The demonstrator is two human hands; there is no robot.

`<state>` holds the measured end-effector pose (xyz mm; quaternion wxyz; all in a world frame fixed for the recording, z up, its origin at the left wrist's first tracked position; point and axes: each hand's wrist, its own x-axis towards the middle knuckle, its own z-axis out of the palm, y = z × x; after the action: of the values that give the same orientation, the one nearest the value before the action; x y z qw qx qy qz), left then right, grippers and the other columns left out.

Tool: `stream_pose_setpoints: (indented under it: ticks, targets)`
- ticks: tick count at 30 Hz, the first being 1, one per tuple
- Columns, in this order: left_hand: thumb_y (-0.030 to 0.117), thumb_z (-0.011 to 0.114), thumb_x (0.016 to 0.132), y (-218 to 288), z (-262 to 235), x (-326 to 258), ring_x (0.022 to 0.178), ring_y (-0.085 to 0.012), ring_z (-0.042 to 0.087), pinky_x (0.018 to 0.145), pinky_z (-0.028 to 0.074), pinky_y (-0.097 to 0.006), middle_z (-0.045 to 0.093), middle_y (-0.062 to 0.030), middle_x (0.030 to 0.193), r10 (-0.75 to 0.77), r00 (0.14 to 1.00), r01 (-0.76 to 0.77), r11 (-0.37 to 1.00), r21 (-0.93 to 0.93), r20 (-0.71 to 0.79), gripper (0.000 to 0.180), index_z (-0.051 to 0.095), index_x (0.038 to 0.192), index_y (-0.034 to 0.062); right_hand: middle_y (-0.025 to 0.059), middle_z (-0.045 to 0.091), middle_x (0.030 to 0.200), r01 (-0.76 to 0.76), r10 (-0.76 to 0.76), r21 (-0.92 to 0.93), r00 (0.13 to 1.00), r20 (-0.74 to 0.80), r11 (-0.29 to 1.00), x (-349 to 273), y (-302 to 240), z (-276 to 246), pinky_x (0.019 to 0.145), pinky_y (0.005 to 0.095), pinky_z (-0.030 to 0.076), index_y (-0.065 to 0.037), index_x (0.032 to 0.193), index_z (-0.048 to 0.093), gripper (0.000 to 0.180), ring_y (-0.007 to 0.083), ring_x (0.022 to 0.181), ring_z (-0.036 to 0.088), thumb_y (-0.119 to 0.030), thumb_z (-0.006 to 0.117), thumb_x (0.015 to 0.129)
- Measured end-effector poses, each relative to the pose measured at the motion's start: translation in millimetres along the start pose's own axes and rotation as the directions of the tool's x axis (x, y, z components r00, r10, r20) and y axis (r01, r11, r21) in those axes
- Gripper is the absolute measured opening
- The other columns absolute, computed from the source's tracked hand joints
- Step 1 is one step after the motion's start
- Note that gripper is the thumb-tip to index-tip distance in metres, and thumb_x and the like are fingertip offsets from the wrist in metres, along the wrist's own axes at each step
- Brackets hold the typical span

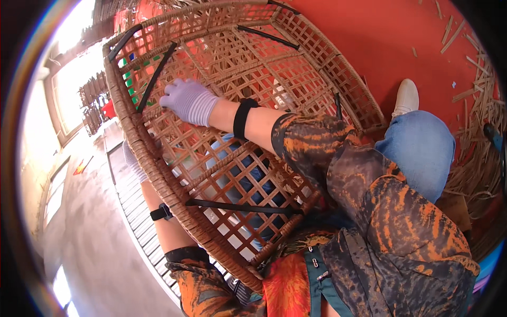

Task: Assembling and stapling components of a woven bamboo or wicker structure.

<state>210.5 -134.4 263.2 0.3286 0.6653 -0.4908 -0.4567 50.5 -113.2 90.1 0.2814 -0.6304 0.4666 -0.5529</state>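
Observation:
A large woven cane basket (232,174) with an open lattice lies tilted across my lap, its thick wrapped rim along the left. Black straps (243,206) span its corners. Inside it, my right hand (191,101), in a lilac striped knit glove, rests at the lattice near a black strap (158,76). Its fingers are curled, and whatever they pinch is too small to make out. My left hand (133,161), gloved alike, is on the outer side behind the rim. Most of its fingers are hidden by the weave.
Red floor (364,37) spreads beyond the basket, with loose cane strips (478,84) scattered at the right. My bent knee in blue jeans (420,150) and a pale shoe (406,96) are to the right. A bundle of dark sticks (95,100) stands at the far left.

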Motion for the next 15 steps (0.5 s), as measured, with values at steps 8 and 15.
stream_pose_setpoints:
  ticks: [8, 15]
  targets:
    - [0.036, 0.048, 0.098, 2, 0, 2, 0.055, -0.0255, 0.064, 0.045, 0.055, -0.037, 0.067, -0.0127, 0.08, -0.004, 0.993, 0.022, 0.988, -0.15, 0.115, 0.036, 0.059, 0.111, 0.0041, 0.0124, 0.068, 0.098, 0.069, -0.071, -0.126, 0.997, -0.012, 0.99, 8, -12, -12, 0.085, 0.0467, 0.054, -0.014, 0.109, 0.065, 0.021, 0.0315, 0.095, 0.068, -0.023, 0.06, 0.091]
    - [0.028, 0.056, 0.095, 1, 30, -14, 0.052, -0.018, 0.06, 0.043, 0.048, -0.029, 0.063, -0.0049, 0.066, 0.078, 0.997, -0.078, 0.994, -0.078, -0.008, 0.023, 0.063, 0.093, 0.007, 0.0134, 0.07, 0.103, -0.183, 0.187, -0.075, 0.981, 0.048, 0.98, -2, -31, -49, 0.089, 0.0465, 0.053, -0.011, 0.114, 0.068, 0.031, 0.0313, 0.097, 0.068, -0.033, 0.056, 0.096]
